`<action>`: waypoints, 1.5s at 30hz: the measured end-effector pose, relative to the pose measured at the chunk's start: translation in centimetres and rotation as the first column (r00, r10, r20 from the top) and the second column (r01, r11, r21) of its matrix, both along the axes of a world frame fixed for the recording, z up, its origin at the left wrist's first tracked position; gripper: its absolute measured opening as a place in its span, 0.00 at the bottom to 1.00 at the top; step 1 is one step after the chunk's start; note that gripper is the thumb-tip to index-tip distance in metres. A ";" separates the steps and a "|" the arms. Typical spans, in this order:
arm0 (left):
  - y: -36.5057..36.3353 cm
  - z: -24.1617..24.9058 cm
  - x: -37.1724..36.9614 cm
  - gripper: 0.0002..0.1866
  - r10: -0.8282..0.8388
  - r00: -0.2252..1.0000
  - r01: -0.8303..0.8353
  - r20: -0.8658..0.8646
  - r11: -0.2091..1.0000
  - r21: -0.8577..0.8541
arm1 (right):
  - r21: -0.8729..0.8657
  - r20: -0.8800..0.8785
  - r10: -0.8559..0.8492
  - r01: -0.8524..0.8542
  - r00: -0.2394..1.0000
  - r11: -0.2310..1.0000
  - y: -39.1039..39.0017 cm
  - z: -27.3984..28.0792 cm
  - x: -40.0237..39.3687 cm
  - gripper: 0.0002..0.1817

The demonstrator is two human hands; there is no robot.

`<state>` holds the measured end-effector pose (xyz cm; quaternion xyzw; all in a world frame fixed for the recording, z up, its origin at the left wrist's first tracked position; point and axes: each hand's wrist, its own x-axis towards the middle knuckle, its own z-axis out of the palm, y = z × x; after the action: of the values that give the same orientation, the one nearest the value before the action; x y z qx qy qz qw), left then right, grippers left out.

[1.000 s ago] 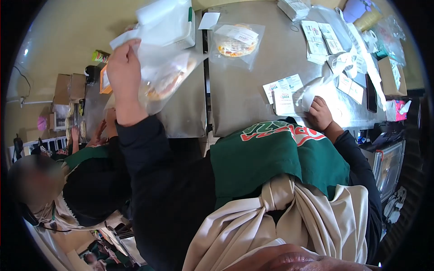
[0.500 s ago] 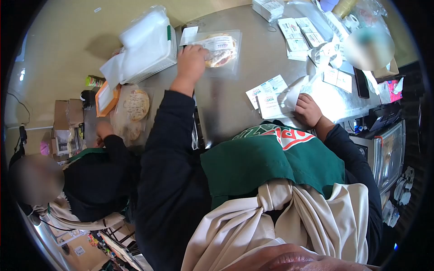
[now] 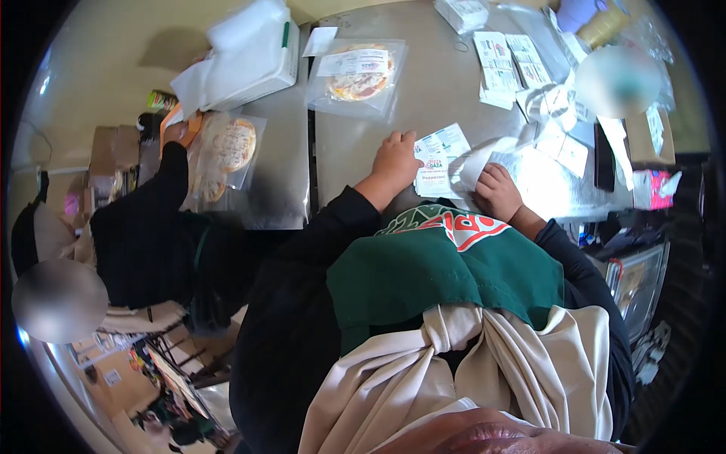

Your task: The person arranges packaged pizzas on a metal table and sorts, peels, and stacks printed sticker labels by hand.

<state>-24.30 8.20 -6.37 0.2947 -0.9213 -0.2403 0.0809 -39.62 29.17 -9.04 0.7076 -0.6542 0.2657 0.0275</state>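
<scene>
My left hand (image 3: 395,165) is at the left edge of the pizza labels, its fingers closed on the edge of a white label (image 3: 433,180) with red and green print. My right hand (image 3: 497,191) has its fingers curled against a curved white paper strip (image 3: 473,168), just right of the labels. Beyond my left hand lies a pizza (image 3: 363,85) in a clear bag, with a printed label (image 3: 352,63) across its top. A small white paper (image 3: 320,41) sits by the bag's upper left corner.
At the left, a co-worker (image 3: 144,234) reaches toward an orange holder (image 3: 177,125) beside another bagged pizza (image 3: 234,145). A white basket (image 3: 265,79) stands at the back left. Label stacks (image 3: 495,64), a phone (image 3: 603,157) and a pink box (image 3: 652,189) lie to the right.
My left hand has left the bagged pizza and come back toward me, to the labels. My right hand stays by the paper strip. The co-worker's arm has moved up to the orange holder.
</scene>
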 end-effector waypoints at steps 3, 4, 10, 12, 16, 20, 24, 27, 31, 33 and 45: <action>-0.8 0.4 -0.4 0.13 0.098 0.986 -0.126 0.133 0.966 0.225 | -0.007 0.006 0.028 -0.028 1.000 1.000 -0.1 -0.1 -0.2 0.13; -1.3 0.7 -0.1 0.13 0.102 0.977 -0.155 0.185 0.940 0.304 | -0.005 0.009 0.036 -0.036 0.999 0.999 -0.2 -0.2 -0.2 0.13; -5.0 5.6 8.6 0.10 0.428 0.888 -0.410 -0.168 0.902 0.135 | 0.015 0.022 0.052 -0.052 0.998 0.999 -0.3 -0.7 -0.5 0.16; -7.3 5.8 13.5 0.09 0.691 0.633 -0.681 -0.348 0.711 0.173 | 0.020 0.023 0.059 -0.059 0.998 0.998 -0.3 -1.0 -0.6 0.17; -14.4 0.3 31.9 0.16 0.984 -0.104 -0.332 -0.142 0.100 0.938 | 0.042 0.040 0.059 -0.061 0.997 0.997 -0.4 -1.1 -0.7 0.17; -18.8 -3.3 40.9 0.10 0.931 -0.363 -0.498 -0.040 -0.157 0.853 | 0.041 0.021 0.059 -0.060 0.998 0.997 -0.5 -1.0 -0.5 0.18; -19.0 -0.4 37.7 0.06 0.982 -0.174 -0.719 0.075 -0.179 0.672 | 0.066 0.002 0.049 -0.049 0.999 0.997 -0.5 -0.9 -0.2 0.20; -22.4 -2.0 37.9 0.06 0.996 -0.084 -0.711 0.040 -0.088 0.697 | 0.086 -0.012 0.041 -0.040 0.999 0.995 -0.4 -1.1 -0.3 0.20; -26.0 -1.5 36.6 0.04 0.999 0.018 -0.666 0.028 -0.009 0.746 | 0.098 -0.023 0.040 -0.038 0.999 0.994 -0.4 -1.2 -0.3 0.20; -28.0 -1.1 35.8 0.05 0.997 0.072 -0.651 0.010 0.039 0.758 | 0.108 -0.013 0.037 -0.036 0.999 0.993 -0.4 -1.1 -0.3 0.19; -30.9 -1.0 32.8 0.06 0.833 0.508 -0.692 -0.218 0.545 0.474 | 0.080 -0.021 0.006 -0.004 1.000 0.997 -0.9 -0.1 0.3 0.20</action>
<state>8.52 -22.71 -7.36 0.6251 -0.5964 -0.3841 0.3257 -39.34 28.25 -9.16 0.7126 -0.6621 0.2319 0.0054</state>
